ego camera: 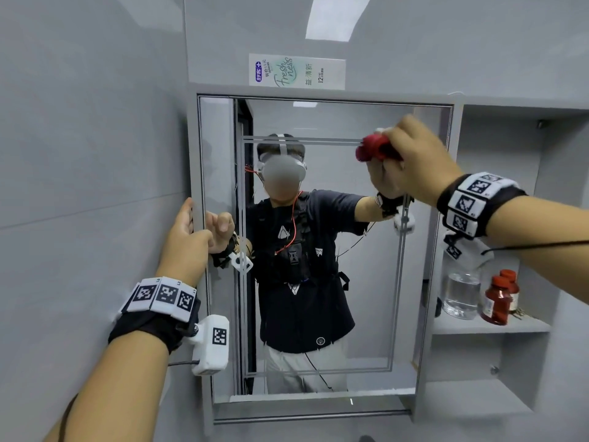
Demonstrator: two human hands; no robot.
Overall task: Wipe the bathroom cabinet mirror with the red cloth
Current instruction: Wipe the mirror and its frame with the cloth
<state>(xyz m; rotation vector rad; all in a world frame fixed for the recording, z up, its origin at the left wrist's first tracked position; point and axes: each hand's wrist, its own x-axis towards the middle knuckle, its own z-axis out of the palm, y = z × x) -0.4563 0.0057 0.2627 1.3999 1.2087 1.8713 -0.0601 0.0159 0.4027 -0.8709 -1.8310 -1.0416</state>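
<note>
The cabinet mirror fills the middle of the head view, framed in grey. My right hand grips the bunched red cloth and holds it against the glass near the mirror's upper right corner. My left hand grips the left edge of the mirror door at mid height, thumb toward the glass. Both wrists wear black bands with white marker tags. The mirror reflects a person and both hands.
A toothpaste box lies on top of the cabinet. Open grey shelves to the right hold a clear bottle and two red-capped bottles. A grey wall runs along the left.
</note>
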